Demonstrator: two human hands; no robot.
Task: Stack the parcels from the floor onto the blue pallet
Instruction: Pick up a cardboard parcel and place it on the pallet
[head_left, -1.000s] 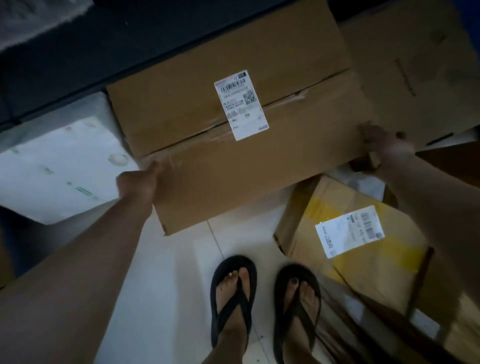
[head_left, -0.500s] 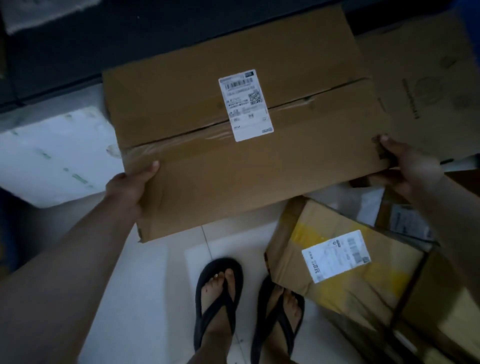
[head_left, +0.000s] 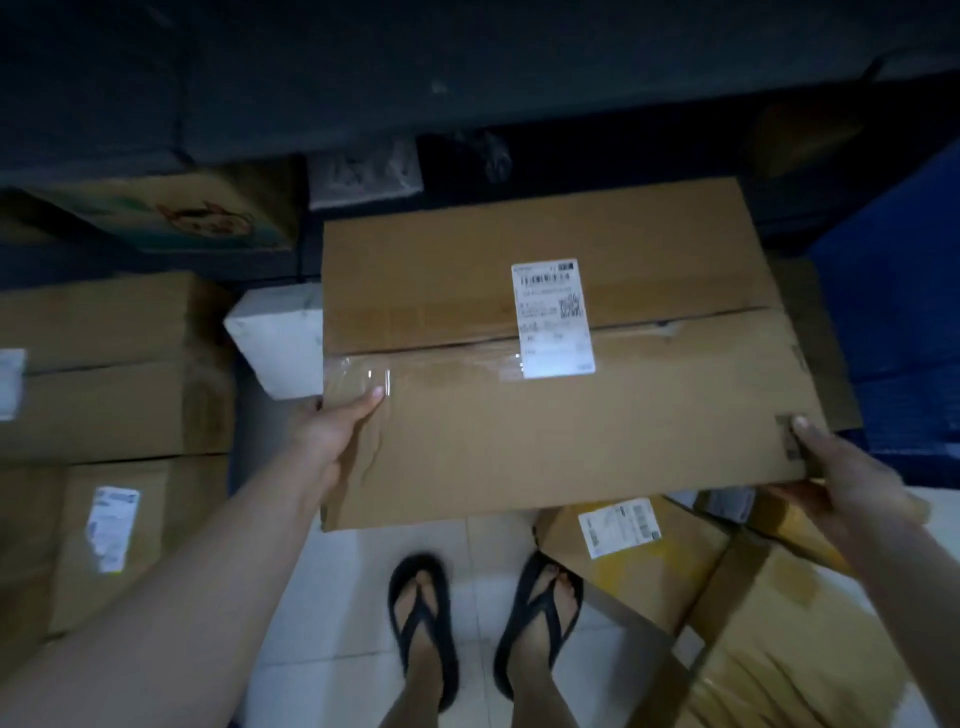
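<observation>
I hold a large brown cardboard parcel (head_left: 545, 415) with a white shipping label off the floor, flat in front of me. My left hand (head_left: 332, 431) grips its left edge, thumb on top over the clear tape. My right hand (head_left: 841, 478) grips its near right corner. The blue pallet (head_left: 904, 332) shows at the right, partly behind the parcel. Another brown box (head_left: 815, 332) lies under the parcel's right side, by the pallet.
Brown parcels (head_left: 104, 374) are stacked at the left. A white box (head_left: 275, 338) sits behind the held parcel's left edge. Yellow-taped parcels (head_left: 639, 566) lie on the white tile floor by my sandalled feet (head_left: 483, 623). Dark shelving with a printed box (head_left: 182, 213) stands ahead.
The parcel has risen higher and levelled out in both hands. My view has tilted up, bringing the stacked boxes at left and the blue pallet at right into sight.
</observation>
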